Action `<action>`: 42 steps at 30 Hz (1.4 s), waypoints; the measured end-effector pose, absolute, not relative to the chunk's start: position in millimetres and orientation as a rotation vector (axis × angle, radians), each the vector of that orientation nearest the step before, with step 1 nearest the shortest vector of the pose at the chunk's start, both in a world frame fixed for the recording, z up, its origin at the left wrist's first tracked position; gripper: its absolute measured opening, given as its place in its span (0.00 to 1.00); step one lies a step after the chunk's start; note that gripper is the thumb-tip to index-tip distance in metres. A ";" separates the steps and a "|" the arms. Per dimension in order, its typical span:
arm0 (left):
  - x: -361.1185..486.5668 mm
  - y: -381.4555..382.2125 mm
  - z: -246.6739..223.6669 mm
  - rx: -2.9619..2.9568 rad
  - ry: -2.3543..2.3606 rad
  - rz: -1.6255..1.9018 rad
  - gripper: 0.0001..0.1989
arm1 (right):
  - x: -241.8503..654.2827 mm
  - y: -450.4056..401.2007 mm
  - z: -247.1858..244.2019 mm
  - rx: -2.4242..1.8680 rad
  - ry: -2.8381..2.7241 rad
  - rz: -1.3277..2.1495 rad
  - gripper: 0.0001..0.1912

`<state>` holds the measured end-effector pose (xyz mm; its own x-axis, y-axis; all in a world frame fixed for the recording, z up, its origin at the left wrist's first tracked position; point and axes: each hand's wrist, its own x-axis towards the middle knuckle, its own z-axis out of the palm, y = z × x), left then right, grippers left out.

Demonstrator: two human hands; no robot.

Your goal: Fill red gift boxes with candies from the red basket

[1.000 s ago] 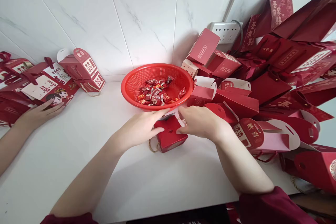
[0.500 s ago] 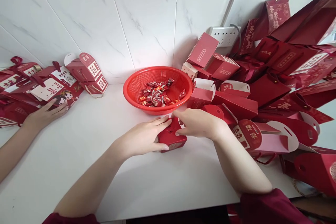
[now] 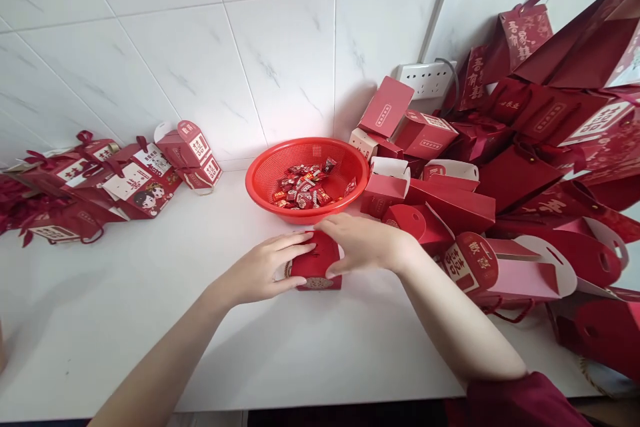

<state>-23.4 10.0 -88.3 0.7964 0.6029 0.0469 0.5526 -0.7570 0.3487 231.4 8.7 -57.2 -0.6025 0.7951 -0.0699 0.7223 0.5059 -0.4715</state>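
A small red gift box [image 3: 323, 260] with a pale round pattern on its front face stands on the white table. My left hand [image 3: 260, 268] holds its left side, the fingers over the top and the thumb at the front corner. From the right, my right hand [image 3: 367, 241] grips the same box, its thumb low at the front and its fingers by the back edge, partly out of sight. Just behind is a red plastic basket [image 3: 257, 197] with wrapped candies [image 3: 303, 190] in it.
Several finished-looking red boxes with ribbons [image 3: 143, 190] stand at the left by the tiled wall. A large pile of open and folded red boxes [image 3: 450, 203] crowds the right side. A white power strip [image 3: 425, 80] is on the wall behind it.
The box has turned a little, its front now facing me more squarely, and both hands have shifted with it. Another person's hand at the left has withdrawn from the ribboned boxes. My view has tilted.
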 end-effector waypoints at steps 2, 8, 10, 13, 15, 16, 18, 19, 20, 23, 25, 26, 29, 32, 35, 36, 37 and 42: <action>-28.5 9.4 -103.2 2.620 0.878 0.465 0.28 | 222.8 10.6 -67.4 -1.180 -2.646 0.807 0.42; -31.0 13.1 -149.4 2.554 0.770 1.070 0.19 | 202.5 10.7 -103.5 -1.141 -2.679 0.736 0.61; -29.9 14.3 -155.7 2.613 0.725 1.154 0.17 | 201.7 9.3 -111.5 -1.121 -2.690 0.685 0.61; -30.3 15.2 -156.4 2.711 0.675 1.184 0.15 | 202.9 7.6 -116.4 -1.110 -2.710 0.635 0.61; -31.9 14.3 -155.0 2.735 0.687 1.185 0.14 | 203.3 7.0 -116.8 -1.101 -2.716 0.603 0.61; -33.0 13.4 -154.6 2.733 0.709 1.175 0.15 | 203.1 6.8 -116.7 -1.095 -2.714 0.589 0.60; -35.6 11.2 -155.0 2.711 0.776 1.130 0.15 | 202.3 6.6 -117.1 -1.082 -2.709 0.568 0.59; -37.1 10.2 -155.7 2.695 0.821 1.100 0.14 | 201.7 6.6 -117.7 -1.077 -2.706 0.561 0.59; -38.6 9.4 -156.6 2.680 0.866 1.073 0.14 | 201.1 6.6 -118.5 -1.073 -2.701 0.556 0.59; -42.4 9.4 -159.1 2.635 0.932 1.041 0.18 | 199.5 7.3 -121.5 -1.069 -2.697 0.534 0.60; -43.2 11.1 -160.1 2.586 0.921 0.999 0.27 | 198.9 8.0 -122.6 -1.076 -2.707 0.502 0.60; -42.9 12.1 -160.7 2.552 0.911 0.958 0.32 | 198.7 8.3 -122.6 -1.079 -2.712 0.481 0.60; -40.1 14.7 -163.7 2.363 0.880 0.754 0.45 | 198.0 7.9 -121.3 -1.073 -2.711 0.436 0.59; -38.9 16.5 -166.8 2.121 0.859 0.663 0.48 | 193.9 5.1 -122.6 -1.105 -2.651 0.365 0.57; -46.4 19.9 -161.9 2.083 0.912 0.714 0.41 | 183.6 4.0 -133.7 -1.111 -2.549 0.193 0.51; -51.2 21.5 -157.7 2.103 0.937 0.718 0.40 | 178.9 4.8 -139.5 -1.082 -2.516 0.131 0.47; -56.8 23.1 -152.4 2.122 0.964 0.701 0.39 | 174.1 6.1 -145.9 -1.040 -2.481 0.081 0.44; -80.7 25.6 -128.1 2.134 1.074 0.535 0.39 | 158.0 13.5 -171.2 -0.840 -2.282 0.062 0.35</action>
